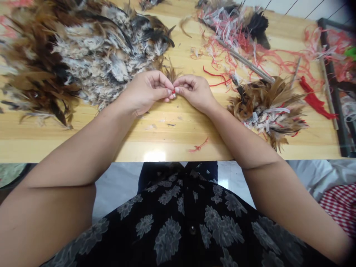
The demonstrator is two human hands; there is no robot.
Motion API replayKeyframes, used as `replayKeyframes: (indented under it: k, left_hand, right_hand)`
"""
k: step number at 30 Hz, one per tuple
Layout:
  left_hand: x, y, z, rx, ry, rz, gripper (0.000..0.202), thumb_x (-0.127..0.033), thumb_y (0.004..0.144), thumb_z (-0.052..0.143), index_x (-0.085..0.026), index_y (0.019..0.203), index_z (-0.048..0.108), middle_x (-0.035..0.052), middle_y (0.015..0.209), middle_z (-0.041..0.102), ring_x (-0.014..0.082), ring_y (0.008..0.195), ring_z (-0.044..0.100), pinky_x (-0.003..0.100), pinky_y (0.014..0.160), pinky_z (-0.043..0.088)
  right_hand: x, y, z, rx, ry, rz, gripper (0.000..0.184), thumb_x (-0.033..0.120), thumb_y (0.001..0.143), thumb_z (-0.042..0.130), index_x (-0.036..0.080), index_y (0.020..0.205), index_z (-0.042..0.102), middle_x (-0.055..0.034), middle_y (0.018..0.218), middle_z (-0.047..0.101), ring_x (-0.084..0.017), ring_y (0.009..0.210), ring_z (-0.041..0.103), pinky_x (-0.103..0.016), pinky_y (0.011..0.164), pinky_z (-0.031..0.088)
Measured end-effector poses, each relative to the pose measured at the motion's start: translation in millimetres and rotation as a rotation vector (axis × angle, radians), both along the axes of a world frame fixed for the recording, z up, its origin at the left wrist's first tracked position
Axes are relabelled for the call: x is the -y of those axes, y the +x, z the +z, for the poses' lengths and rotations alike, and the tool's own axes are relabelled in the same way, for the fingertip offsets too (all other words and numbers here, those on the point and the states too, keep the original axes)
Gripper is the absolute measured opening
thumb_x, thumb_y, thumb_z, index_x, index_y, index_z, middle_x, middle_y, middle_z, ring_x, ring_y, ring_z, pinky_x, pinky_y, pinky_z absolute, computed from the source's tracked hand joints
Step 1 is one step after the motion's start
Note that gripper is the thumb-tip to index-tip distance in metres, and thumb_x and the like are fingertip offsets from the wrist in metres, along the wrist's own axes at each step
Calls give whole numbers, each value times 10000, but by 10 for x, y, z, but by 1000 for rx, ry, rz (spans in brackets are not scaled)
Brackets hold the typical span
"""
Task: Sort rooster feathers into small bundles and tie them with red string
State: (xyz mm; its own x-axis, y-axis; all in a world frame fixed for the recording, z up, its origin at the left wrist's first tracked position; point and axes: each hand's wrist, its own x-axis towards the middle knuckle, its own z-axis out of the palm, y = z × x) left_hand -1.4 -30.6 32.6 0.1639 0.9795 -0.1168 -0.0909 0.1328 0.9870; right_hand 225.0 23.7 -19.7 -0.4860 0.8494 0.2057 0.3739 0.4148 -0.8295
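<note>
My left hand (147, 92) and my right hand (193, 91) meet above the wooden table (167, 141), fingers pinched together. Between the fingertips sits a small tuft of brown feathers (170, 72) bound with a bit of red string (173, 91). The tuft's tips stick up behind my fingers. A large heap of brown, black and white feathers (78, 52) lies just left of my left hand. A smaller bundle of brown feathers with red and white ties (267, 107) lies to the right of my right hand.
Loose red and white strings (230, 33) and thin sticks (244, 61) litter the table's far right. A red strip (315, 100) lies near a dark metal frame (333, 85) at the right edge. A red thread scrap (198, 147) lies near the front edge.
</note>
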Motion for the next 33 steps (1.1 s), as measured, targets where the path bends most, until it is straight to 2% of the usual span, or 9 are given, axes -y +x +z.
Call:
replayKeyframes:
  k: [2,6,11,16,20,25,29,33]
  left_hand:
    - [-3,17,-19,-27,19,25,401,164,985,944,-193,851,820,26,825,819,174,802,841,271,787,666]
    - [-11,15,-62,-126,135,35,369,95,1008,987,-233,952,828,11,949,846,198,944,798,317,939,667]
    - [-12,25,-101,-188,258,-2,319,-17,1095,980,-282,1066,806,7,1033,834,222,972,686,357,967,620]
    - [37,44,-60,-211,226,33,310,-11,1123,1006,-219,1140,776,-38,1004,803,177,959,620,305,950,539]
    - [64,58,-17,-258,179,98,331,122,1115,874,-187,1042,781,-31,959,810,163,913,627,325,900,495]
    - [68,64,1,-142,61,99,360,101,1138,900,-206,1051,733,-32,969,812,216,1256,734,312,1070,518]
    - [56,45,-28,-131,49,69,331,91,1160,874,-201,1076,743,-45,973,811,201,1266,739,306,1094,522]
    - [42,-4,-91,-49,-30,16,286,-43,1181,967,-216,1156,741,-42,989,823,249,1442,757,316,1168,546]
  right_hand:
    - [33,-27,49,56,8,-29,293,477,1199,875,201,1260,951,-55,1100,901,-223,995,775,-384,1036,640]
    - [79,-77,133,146,70,-40,172,299,1185,819,181,1200,942,-74,1204,915,-251,1172,814,-414,1183,628]
    - [117,-121,184,166,46,-57,178,301,1190,790,191,1156,926,-88,1224,917,-252,1173,808,-407,1190,634]
    - [175,-149,243,151,0,-86,138,267,1154,802,211,1128,926,-79,1190,917,-245,1124,797,-394,1167,632]
    - [190,-145,272,101,-26,-89,196,308,1197,762,202,1167,924,-64,1161,914,-231,1119,790,-383,1150,628]
    - [156,-130,242,72,-54,-95,212,316,1213,763,181,1222,927,-71,1181,918,-208,1054,784,-376,1117,632]
    - [103,-135,159,61,-60,-118,205,320,1218,779,179,1267,920,-65,1178,917,-191,993,764,-351,1030,633]
    - [77,-123,119,55,-49,-109,186,320,1213,792,182,1279,897,-55,1188,919,-183,1006,766,-350,1046,645]
